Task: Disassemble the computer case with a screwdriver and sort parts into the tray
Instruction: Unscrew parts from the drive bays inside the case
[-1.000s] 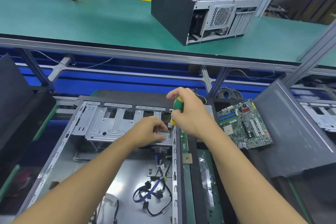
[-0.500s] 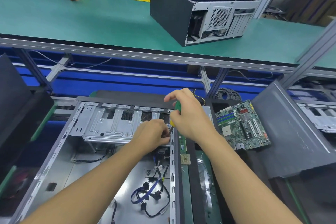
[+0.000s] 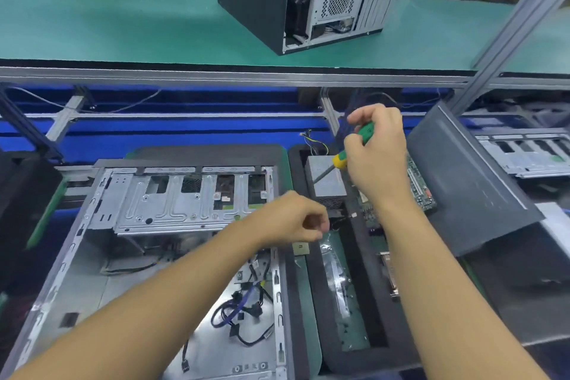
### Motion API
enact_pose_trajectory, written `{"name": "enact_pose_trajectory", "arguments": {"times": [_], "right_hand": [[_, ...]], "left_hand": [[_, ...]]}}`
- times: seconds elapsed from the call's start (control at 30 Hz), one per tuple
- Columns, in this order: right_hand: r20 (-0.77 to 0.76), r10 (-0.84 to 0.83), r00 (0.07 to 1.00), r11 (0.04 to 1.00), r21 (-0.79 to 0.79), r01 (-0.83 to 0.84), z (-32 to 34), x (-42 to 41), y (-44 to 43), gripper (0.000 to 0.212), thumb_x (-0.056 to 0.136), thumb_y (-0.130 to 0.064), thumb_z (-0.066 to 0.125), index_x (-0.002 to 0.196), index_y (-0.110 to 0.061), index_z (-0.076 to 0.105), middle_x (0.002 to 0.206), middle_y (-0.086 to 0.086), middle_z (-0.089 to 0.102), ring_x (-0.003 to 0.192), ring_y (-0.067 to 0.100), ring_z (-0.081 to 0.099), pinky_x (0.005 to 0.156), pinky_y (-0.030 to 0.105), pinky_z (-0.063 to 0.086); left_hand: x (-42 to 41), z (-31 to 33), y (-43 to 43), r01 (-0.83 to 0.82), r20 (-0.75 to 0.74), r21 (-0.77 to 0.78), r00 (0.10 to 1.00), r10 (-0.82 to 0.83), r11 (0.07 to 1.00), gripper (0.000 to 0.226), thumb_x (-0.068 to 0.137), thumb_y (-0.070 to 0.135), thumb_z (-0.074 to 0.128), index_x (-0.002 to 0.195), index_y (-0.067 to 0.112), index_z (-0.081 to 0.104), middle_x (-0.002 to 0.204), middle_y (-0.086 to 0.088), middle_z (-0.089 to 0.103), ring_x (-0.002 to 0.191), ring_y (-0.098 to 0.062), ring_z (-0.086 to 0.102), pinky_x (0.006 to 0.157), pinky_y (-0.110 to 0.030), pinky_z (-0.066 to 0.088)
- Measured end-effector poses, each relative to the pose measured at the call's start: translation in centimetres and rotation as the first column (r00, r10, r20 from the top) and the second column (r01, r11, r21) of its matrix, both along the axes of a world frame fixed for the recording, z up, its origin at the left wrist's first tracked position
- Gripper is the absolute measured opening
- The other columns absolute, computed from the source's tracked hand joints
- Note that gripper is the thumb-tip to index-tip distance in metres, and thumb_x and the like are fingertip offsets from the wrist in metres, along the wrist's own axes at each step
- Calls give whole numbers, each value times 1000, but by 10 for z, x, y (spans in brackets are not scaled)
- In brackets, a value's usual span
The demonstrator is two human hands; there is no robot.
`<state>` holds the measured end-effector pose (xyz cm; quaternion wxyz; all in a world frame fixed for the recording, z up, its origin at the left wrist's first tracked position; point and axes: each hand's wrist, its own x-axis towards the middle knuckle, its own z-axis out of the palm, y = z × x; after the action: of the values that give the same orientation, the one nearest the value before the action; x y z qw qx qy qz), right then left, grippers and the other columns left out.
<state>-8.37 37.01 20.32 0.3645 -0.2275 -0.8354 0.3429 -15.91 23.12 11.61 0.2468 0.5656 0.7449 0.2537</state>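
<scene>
Since the earlier frames both hands have been lifted off the drive cage (image 3: 185,197) at the far end of the computer case (image 3: 92,271) and carried to the right.

Head view: the screwdriver (image 3: 339,160) is gripped by the right hand (image 3: 377,148) around its green-and-yellow handle, above and to the right of the case's far right corner, with the shaft slanted down and left over a silver power supply (image 3: 327,185). The left hand (image 3: 293,220) is held over the case's right wall, its fingers curled toward the thumb (whether a screw is pinched there cannot be told). The tray (image 3: 370,359) lies just beside the case's right wall, and in it are seen the power supply, a motherboard (image 3: 424,194) partly hidden behind the right wrist, a small square chip (image 3: 300,248) and a clear plastic bag (image 3: 336,271).

Much is judged to be done: the side panel (image 3: 468,182) is off and propped beyond the tray, and the board and supply are already sorted. The drive cage is left in the case, as is a bundle of cables (image 3: 243,315) on the case floor; these are taken to remain. A second, closed case (image 3: 308,0) stands on the green shelf beyond the open one.
</scene>
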Motion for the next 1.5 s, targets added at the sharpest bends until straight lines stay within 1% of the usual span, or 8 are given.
{"name": "enact_pose_trajectory", "arguments": {"times": [0.47,0.67,0.9,1.03,1.13,1.2,1.33,1.5], "right_hand": [[155,-225,962,969,-71,238,-41,100,55,31,83,5,49,103,-17,57,107,-4,44,82,-3,49,74,15,35],[153,-153,976,972,-154,176,-37,87,51,30,85,2,52,107,-18,54,110,-2,53,95,11,51,87,28,43],[-5,6,1000,973,-230,-7,-4,24,26,17,94,-23,66,104,-31,55,98,-11,69,78,-7,56,68,6,42],[-29,116,993,974,-193,-119,7,-18,-7,19,91,-32,72,103,-22,62,80,-14,65,70,-5,58,62,10,44],[97,261,960,951,-194,-239,3,-42,-34,21,93,-37,70,103,-25,57,78,-8,63,72,11,66,67,35,54],[155,316,936,939,-190,-286,-5,-54,-51,23,94,-40,68,103,-24,55,79,-6,62,74,19,67,69,44,56],[267,382,885,923,-157,-351,-27,-74,-79,22,95,-44,64,104,-30,50,77,-9,60,69,10,61,65,34,52],[317,398,861,917,-159,-365,-45,-83,-93,21,96,-45,63,105,-32,49,74,-11,56,65,1,54,54,17,35]], "left_hand": [[101,-87,93,217,-163,-408,938,-305,887,22,94,38,63,113,29,71,114,5,71,109,-21,63,89,-41,54],[64,-65,85,57,-140,-198,986,-86,978,22,96,34,57,111,30,73,112,8,73,105,-18,66,91,-38,54],[-18,-24,23,-303,-36,-15,953,302,953,21,96,35,58,89,23,74,82,10,72,78,-10,62,71,-27,46],[-62,-18,-40,-635,156,81,770,619,769,32,98,43,48,80,23,67,64,4,68,57,-12,62,52,-28,45],[-90,-19,-82,-827,409,190,557,723,529,19,98,34,45,91,31,62,73,7,71,70,-9,65,68,-32,50],[-101,-24,-103,-802,451,179,582,677,570,17,100,24,50,99,36,61,88,10,74,84,-9,67,77,-34,50],[-108,-35,-126,-591,407,107,760,507,800,30,98,13,61,117,35,66,109,20,73,106,-1,66,96,-27,51],[-101,-44,-136,-518,376,98,810,450,850,32,94,15,66,110,43,69,105,25,72,101,4,67,89,-13,49]]}}
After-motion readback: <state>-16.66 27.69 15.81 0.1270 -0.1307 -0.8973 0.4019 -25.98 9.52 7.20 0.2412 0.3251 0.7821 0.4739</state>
